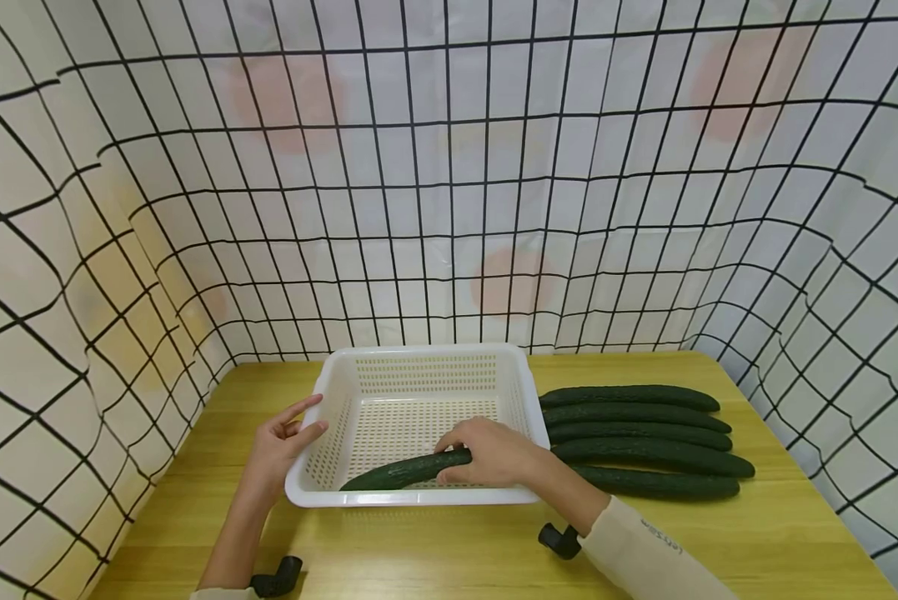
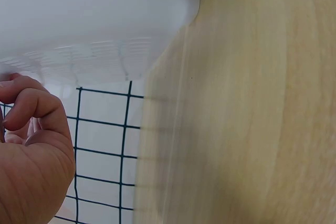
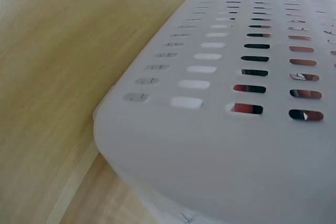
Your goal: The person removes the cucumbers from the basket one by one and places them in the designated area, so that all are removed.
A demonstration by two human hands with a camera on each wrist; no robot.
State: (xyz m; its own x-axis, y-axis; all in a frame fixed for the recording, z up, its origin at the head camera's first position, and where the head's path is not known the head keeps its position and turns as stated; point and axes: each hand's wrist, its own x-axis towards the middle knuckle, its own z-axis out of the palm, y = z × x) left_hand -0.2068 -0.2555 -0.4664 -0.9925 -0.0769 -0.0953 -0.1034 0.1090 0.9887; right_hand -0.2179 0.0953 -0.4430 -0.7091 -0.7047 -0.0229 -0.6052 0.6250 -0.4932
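A white plastic basket (image 1: 418, 497) with slotted walls stands on the wooden table. Inside it, along the near wall, lies a long dark green cucumber (image 1: 407, 472). My right hand (image 1: 494, 454) reaches over the basket's right side and grips the cucumber's right end, fingers on the far side and thumb on the near side. At the left rim, my left hand (image 1: 279, 442) holds the basket with thumb and index finger on the edge; its other fingers (image 2: 39, 103) curl by the outer wall. In the right wrist view, the basket wall (image 3: 173, 140) hides the right hand except for glimpses through the slots.
Several more cucumbers (image 1: 644, 454) lie side by side on the table (image 1: 418, 554), just right of the basket. A black wire grid (image 1: 449, 208) over pale cloth encloses the table at the back and both sides. Black wrist mounts (image 1: 278, 577) sit at both wrists.
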